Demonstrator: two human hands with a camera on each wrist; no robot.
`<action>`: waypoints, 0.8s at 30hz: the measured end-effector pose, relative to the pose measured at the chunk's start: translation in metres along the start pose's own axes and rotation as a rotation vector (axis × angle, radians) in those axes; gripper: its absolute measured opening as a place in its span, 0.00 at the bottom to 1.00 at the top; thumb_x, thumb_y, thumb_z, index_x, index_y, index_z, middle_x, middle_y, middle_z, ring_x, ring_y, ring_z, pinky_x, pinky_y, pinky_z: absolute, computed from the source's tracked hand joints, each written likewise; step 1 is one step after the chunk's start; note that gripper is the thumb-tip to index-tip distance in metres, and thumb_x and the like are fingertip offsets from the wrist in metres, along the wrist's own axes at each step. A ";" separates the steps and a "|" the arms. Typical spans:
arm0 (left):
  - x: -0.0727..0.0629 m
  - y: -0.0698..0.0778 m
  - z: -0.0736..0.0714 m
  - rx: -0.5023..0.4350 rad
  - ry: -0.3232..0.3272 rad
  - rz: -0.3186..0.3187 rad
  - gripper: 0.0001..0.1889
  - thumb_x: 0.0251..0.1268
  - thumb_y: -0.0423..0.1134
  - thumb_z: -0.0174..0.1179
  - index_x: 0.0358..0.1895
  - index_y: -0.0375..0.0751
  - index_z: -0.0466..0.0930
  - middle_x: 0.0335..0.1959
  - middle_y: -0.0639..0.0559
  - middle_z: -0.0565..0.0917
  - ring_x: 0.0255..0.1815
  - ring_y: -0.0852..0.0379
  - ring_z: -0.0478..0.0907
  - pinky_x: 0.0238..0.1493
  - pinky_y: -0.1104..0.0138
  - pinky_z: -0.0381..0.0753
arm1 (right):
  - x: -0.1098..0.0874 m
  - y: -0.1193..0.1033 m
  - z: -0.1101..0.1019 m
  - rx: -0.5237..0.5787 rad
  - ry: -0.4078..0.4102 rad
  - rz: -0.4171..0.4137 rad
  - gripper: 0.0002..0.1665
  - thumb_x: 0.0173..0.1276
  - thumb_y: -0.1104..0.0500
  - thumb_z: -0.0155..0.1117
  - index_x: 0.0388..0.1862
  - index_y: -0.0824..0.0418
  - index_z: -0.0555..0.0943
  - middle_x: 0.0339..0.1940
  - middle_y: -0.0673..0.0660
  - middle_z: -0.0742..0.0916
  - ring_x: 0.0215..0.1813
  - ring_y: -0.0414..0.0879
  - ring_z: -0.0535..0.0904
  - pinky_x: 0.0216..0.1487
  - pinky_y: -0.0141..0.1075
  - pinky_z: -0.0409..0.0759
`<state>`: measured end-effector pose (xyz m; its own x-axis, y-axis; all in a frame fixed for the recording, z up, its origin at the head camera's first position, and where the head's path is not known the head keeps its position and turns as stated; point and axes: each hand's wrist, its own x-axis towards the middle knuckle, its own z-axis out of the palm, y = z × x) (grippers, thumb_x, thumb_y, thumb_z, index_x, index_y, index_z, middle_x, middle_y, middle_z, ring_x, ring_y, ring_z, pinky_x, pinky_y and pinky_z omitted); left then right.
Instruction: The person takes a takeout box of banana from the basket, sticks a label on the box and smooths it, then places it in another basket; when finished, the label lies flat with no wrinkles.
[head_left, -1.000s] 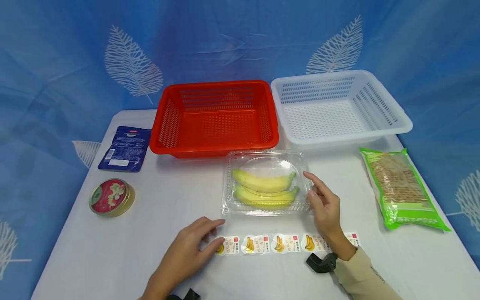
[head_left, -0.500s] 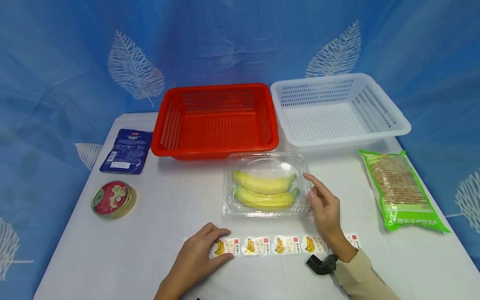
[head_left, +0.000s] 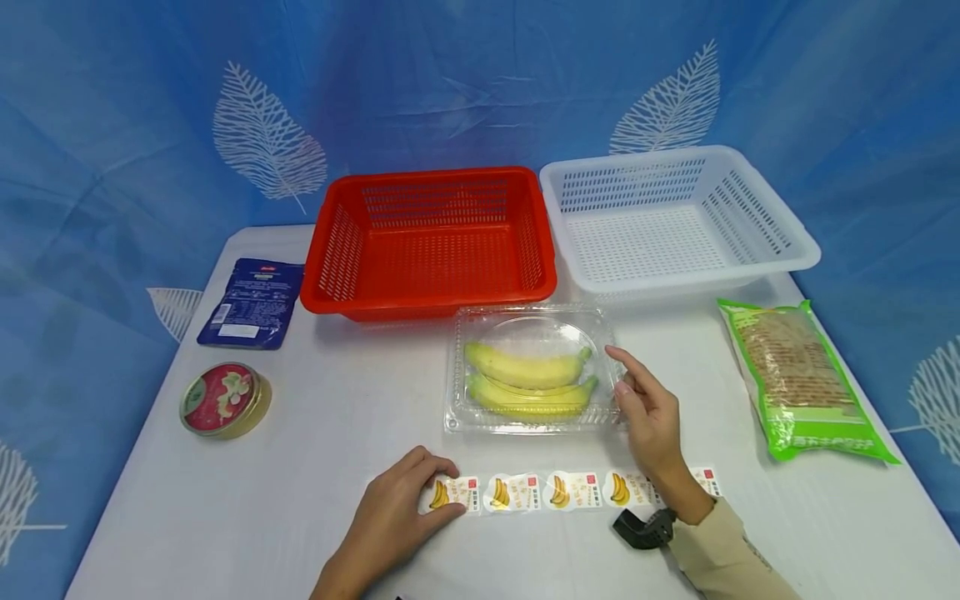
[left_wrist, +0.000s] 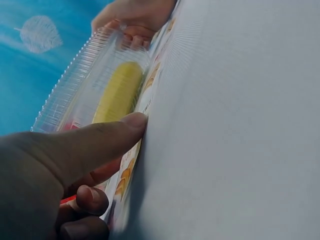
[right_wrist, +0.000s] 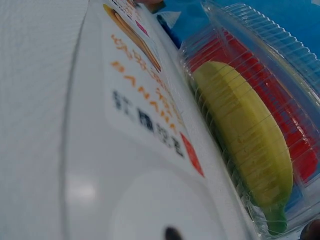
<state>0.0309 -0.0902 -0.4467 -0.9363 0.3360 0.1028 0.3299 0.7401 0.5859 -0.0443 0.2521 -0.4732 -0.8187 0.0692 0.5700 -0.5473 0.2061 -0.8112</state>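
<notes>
A clear plastic clamshell box (head_left: 534, 423) lies in the middle of the table with bananas (head_left: 525, 367) inside. At its right edge my right hand (head_left: 654, 417) holds the rim, thumb and forefinger on the side and the other fingers curled. In front of the box runs a strip of banana stickers (head_left: 572, 490). My left hand (head_left: 393, 512) rests around the strip's left end, forefinger above and thumb below. The left wrist view shows the left thumb (left_wrist: 115, 132) touching the strip's edge. My right forearm covers part of the strip's right end.
Behind the box stand a red basket (head_left: 427, 307) and a white basket (head_left: 697, 279). A dark blue pouch (head_left: 251, 302) and a round tin (head_left: 225, 400) lie at the left. To the right is a green-edged food packet (head_left: 806, 379).
My left hand has shifted right and down a little onto the left end of the sticker strip, then stayed there. The right hand and the box have kept their places.
</notes>
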 end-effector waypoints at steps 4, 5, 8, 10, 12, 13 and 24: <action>-0.001 0.000 0.000 -0.002 -0.004 -0.019 0.21 0.44 0.49 0.83 0.41 0.59 0.82 0.34 0.72 0.72 0.31 0.72 0.68 0.32 0.74 0.71 | 0.000 0.000 0.000 0.002 -0.004 0.002 0.25 0.69 0.80 0.48 0.64 0.77 0.76 0.19 0.49 0.69 0.20 0.36 0.62 0.16 0.30 0.60; -0.001 0.000 0.001 -0.004 0.000 -0.015 0.21 0.44 0.49 0.83 0.41 0.60 0.82 0.33 0.72 0.71 0.31 0.72 0.68 0.32 0.74 0.71 | 0.000 0.000 0.000 0.000 -0.004 0.004 0.25 0.69 0.80 0.48 0.64 0.77 0.76 0.20 0.49 0.69 0.21 0.36 0.62 0.16 0.30 0.60; -0.002 -0.001 0.001 -0.015 0.029 0.013 0.21 0.43 0.47 0.83 0.38 0.61 0.80 0.33 0.72 0.72 0.31 0.72 0.69 0.32 0.74 0.71 | -0.001 0.001 0.000 -0.011 -0.005 0.012 0.25 0.69 0.79 0.48 0.64 0.76 0.76 0.20 0.49 0.69 0.21 0.37 0.62 0.17 0.31 0.60; -0.002 -0.002 0.002 -0.025 0.056 0.044 0.19 0.46 0.45 0.82 0.37 0.62 0.80 0.33 0.72 0.73 0.31 0.72 0.70 0.32 0.74 0.72 | -0.001 0.001 -0.001 -0.024 -0.005 0.018 0.26 0.69 0.79 0.48 0.65 0.75 0.77 0.20 0.49 0.69 0.21 0.36 0.62 0.17 0.31 0.60; -0.002 -0.003 0.003 -0.043 0.085 0.068 0.18 0.48 0.42 0.81 0.36 0.62 0.80 0.32 0.72 0.74 0.31 0.72 0.71 0.33 0.75 0.72 | -0.002 0.001 -0.001 -0.028 -0.006 0.023 0.26 0.69 0.79 0.48 0.65 0.75 0.77 0.20 0.49 0.68 0.21 0.37 0.62 0.17 0.31 0.60; -0.002 -0.003 0.003 -0.050 0.098 0.077 0.17 0.49 0.41 0.81 0.35 0.63 0.80 0.32 0.73 0.75 0.31 0.73 0.71 0.33 0.76 0.72 | -0.002 0.001 -0.001 -0.029 -0.006 0.025 0.26 0.69 0.79 0.48 0.65 0.75 0.77 0.20 0.49 0.69 0.21 0.37 0.62 0.17 0.31 0.60; -0.003 -0.013 -0.014 -0.273 -0.158 0.070 0.09 0.65 0.45 0.71 0.35 0.65 0.80 0.31 0.72 0.74 0.29 0.70 0.70 0.31 0.75 0.72 | -0.001 -0.001 -0.001 -0.027 -0.012 0.033 0.26 0.69 0.79 0.48 0.65 0.75 0.76 0.20 0.49 0.69 0.21 0.37 0.62 0.17 0.31 0.61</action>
<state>0.0272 -0.1093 -0.4433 -0.8749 0.4828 0.0373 0.3286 0.5353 0.7781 -0.0427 0.2530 -0.4729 -0.8385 0.0651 0.5410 -0.5148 0.2303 -0.8258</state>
